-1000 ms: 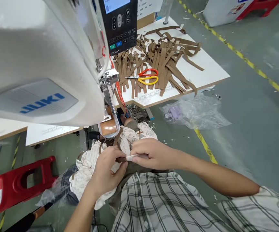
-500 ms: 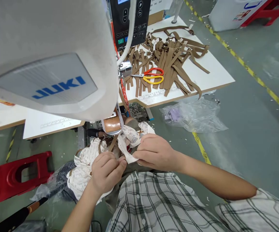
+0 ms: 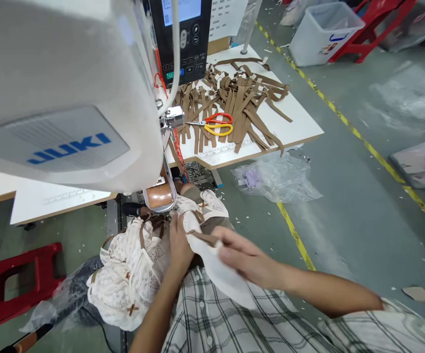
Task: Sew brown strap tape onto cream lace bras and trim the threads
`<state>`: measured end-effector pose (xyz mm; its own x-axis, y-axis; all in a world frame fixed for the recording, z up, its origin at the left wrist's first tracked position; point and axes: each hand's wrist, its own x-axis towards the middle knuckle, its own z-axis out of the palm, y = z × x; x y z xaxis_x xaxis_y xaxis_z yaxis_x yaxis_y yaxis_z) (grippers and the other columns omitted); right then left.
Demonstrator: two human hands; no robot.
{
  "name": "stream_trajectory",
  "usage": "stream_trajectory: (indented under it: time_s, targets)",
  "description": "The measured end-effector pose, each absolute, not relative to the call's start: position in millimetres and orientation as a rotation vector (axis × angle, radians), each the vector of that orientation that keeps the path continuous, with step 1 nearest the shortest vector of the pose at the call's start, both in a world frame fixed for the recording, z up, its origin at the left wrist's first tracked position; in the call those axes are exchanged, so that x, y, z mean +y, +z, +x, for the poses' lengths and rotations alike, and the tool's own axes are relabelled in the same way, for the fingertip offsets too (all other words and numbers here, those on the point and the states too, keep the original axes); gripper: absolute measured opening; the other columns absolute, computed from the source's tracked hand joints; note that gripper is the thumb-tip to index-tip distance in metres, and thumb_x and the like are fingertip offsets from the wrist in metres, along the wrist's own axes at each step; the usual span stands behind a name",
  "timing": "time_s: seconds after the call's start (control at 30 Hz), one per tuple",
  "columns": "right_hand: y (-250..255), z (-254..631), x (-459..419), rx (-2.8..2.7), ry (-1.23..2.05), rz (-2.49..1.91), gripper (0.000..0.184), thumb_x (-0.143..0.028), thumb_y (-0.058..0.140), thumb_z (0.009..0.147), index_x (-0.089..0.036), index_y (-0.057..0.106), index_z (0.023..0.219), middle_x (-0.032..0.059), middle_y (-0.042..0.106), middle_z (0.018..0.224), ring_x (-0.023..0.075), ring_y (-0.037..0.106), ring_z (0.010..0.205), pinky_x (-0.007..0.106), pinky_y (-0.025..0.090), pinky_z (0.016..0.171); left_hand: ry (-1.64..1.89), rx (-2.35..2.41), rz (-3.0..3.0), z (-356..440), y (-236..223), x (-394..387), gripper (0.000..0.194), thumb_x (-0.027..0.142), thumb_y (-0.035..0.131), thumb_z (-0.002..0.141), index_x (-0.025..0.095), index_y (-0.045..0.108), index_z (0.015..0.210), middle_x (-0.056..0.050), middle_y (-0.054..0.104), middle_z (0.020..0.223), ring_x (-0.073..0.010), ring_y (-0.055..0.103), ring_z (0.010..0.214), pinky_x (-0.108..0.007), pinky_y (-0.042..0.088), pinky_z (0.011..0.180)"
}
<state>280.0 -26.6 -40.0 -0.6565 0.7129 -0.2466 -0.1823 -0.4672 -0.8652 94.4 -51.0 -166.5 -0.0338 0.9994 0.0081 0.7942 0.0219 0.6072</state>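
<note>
My left hand is closed on the edge of a white bra, whose smooth inner side faces up over my lap. Its fingertips are partly hidden behind the fabric. With thumb and fingers, my right hand pinches the bra's brown strap, beside the white cloth. More lace bras with brown straps and small bows hang in a heap left of my left hand. Some white lace lies just beyond my hands, under the end of the sewing machine's arm.
A white JUKI sewing machine head fills the upper left. On the white table lie many brown straps and red-and-yellow scissors. A red stool stands at left, a plastic bag lies on the floor.
Both hands held a white band between them; now the bra is turned with its smooth side up, and my right hand pinches a brown strap. My left hand moved right and forward. The view shifted.
</note>
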Motion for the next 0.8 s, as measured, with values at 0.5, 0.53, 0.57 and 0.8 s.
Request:
stream_trajectory:
  time_s: [0.5, 0.53, 0.57, 0.8]
  targets:
    - [-184.6, 344.3, 52.4, -2.588, 0.603, -1.382, 0.090, -0.053, 0.070, 0.076, -0.013, 0.033, 0.148, 0.0244, 0.033, 0.152, 0.0410, 0.031, 0.140, 0.058, 0.028, 0.111, 0.529, 1.832, 1.918, 91.8, -153.7, -72.3, 0.041, 0.022, 0.052, 0.090, 0.019, 0.054, 0.130, -0.013, 0.057, 0.136, -0.0258, 0.054, 0.125, -0.041, 0.047, 0.102]
    - [-194.0, 323.7, 48.2, -2.705, 0.620, -1.240, 0.091, -0.052, 0.071, 0.076, -0.017, 0.030, 0.150, 0.0212, 0.030, 0.155, 0.0403, 0.028, 0.142, 0.058, 0.026, 0.112, 0.527, 1.858, 1.902, 72.6, -140.6, -88.8, 0.036, 0.024, 0.048, 0.093, 0.021, 0.055, 0.128, -0.011, 0.059, 0.132, -0.0235, 0.056, 0.121, -0.038, 0.048, 0.099]
    - [-201.2, 305.9, 46.3, -2.776, 0.637, -1.136, 0.089, -0.049, 0.072, 0.076, -0.021, 0.031, 0.150, 0.0188, 0.030, 0.155, 0.0394, 0.028, 0.142, 0.057, 0.026, 0.113, 0.585, 1.947, 1.875, 49.0, -127.2, -107.6, 0.029, 0.027, 0.046, 0.095, 0.020, 0.058, 0.120, -0.011, 0.064, 0.122, -0.0231, 0.060, 0.114, -0.038, 0.049, 0.097]
    - [-223.0, 267.7, 76.7, -2.765, 0.668, -1.045, 0.066, -0.040, 0.065, 0.084, -0.015, 0.044, 0.141, 0.0181, 0.059, 0.121, 0.0352, 0.054, 0.113, 0.047, 0.042, 0.099, 0.096, 2.808, 1.149, -80.3, -112.0, -246.9, 0.053, 0.067, 0.055, 0.077, 0.016, 0.056, 0.090, -0.014, 0.063, 0.087, -0.0347, 0.061, 0.089, -0.044, 0.049, 0.077]
